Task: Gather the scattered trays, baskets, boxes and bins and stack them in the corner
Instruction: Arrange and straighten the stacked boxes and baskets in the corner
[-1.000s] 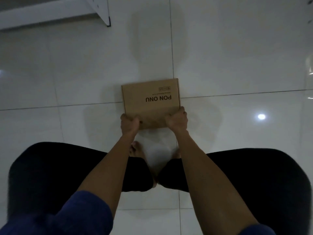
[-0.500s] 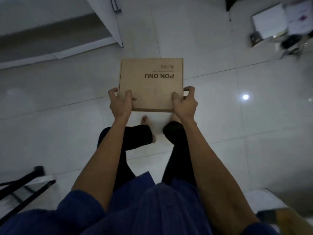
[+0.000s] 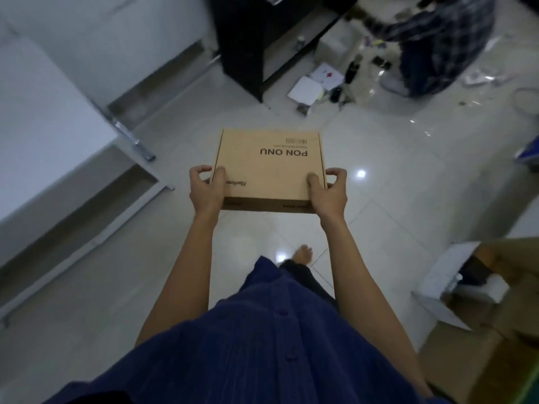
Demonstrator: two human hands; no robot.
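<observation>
Lifted off the floor since the earlier frame, a flat cardboard box is now held level at waist height, left hand and right hand gripping its near corners, thumbs on top.

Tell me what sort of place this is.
Likely a room in a home, mid-tidying: glossy tiled floor, a dark cabinet with papers strewn beside it, and open cardboard boxes at the right.
</observation>
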